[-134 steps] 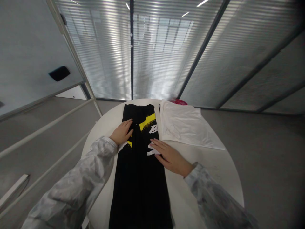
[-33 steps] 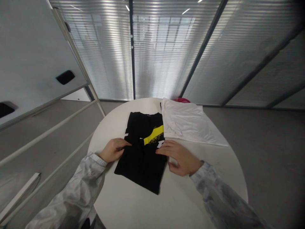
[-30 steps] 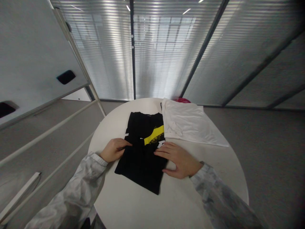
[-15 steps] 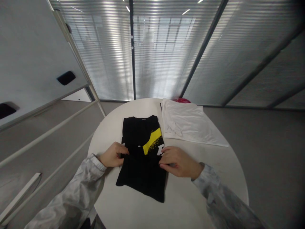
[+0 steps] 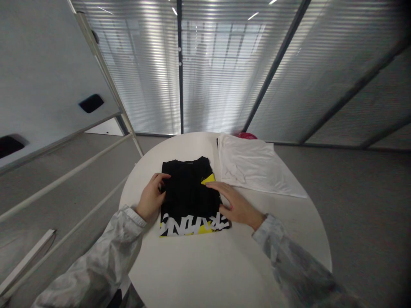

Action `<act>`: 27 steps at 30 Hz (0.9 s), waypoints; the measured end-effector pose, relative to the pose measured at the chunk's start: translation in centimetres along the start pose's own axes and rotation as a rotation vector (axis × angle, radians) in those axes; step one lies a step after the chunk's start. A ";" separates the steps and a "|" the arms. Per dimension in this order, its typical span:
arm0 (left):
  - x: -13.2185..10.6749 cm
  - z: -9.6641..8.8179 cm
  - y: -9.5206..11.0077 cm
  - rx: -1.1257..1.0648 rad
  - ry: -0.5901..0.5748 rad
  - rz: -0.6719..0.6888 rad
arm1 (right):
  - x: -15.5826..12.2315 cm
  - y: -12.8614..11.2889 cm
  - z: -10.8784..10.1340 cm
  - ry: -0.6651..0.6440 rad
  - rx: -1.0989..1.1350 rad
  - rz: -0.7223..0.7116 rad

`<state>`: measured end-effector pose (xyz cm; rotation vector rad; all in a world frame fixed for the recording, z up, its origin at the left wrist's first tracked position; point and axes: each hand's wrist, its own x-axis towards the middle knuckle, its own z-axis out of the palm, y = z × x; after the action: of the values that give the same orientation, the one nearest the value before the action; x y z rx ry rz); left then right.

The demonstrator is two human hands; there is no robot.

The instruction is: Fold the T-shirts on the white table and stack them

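Observation:
A black T-shirt (image 5: 189, 194) lies folded into a compact rectangle on the white round table (image 5: 192, 273). Its neckline points away from me. White lettering and yellow print show along the fold nearest me, and a yellow patch peeks out at its right side. My left hand (image 5: 152, 195) rests at the shirt's left edge, thumb and fingers apart, fingertips on the cloth. On the opposite side, my right hand (image 5: 236, 202) lies with fingers stretched over the right edge beside the yellow patch. The undersides of both hands are hidden.
A white folded garment (image 5: 253, 164) lies at the table's right rear, close to the black shirt. Something red (image 5: 247, 135) shows behind it. A white board on a metal frame (image 5: 105, 158) stands to the left, and a ribbed glass partition (image 5: 212, 98) rises beyond the table.
The shirt's near part has been folded away from me onto the upper part, so the lettering now shows at the near edge. Both hands moved forward and their fingers opened.

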<state>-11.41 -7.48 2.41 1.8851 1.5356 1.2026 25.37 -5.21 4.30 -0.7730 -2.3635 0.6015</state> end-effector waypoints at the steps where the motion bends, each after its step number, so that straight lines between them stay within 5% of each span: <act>1: 0.0 -0.2 0.1 0.024 -0.042 0.089 | -0.1 -0.1 -0.2 -0.060 -0.013 -0.039; 4: 0.0 -0.8 0.4 0.046 -0.172 0.274 | -0.3 0.1 -0.1 -0.128 -0.076 -0.083; 7: -0.3 -0.9 0.4 0.023 -0.235 0.268 | 0.0 0.9 0.5 -0.093 -0.116 -0.090; 11: -0.3 -0.2 0.0 -0.120 -0.137 0.072 | 2.2 1.8 1.0 0.107 -0.069 0.078; 15: 2.4 0.4 -1.1 -0.282 -0.013 -0.188 | 7.0 3.3 0.9 0.325 0.023 0.335; 20: 6.0 0.6 -2.6 -0.185 0.105 -0.284 | 11.2 4.9 1.0 0.286 -0.159 0.550; 27: 6.7 0.6 -2.0 -0.403 0.092 -0.509 | 11.3 6.5 0.8 0.207 -0.094 0.640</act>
<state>-11.97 -0.55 2.90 1.1106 1.5481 1.2460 19.81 6.60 4.28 -1.5751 -1.9466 0.6240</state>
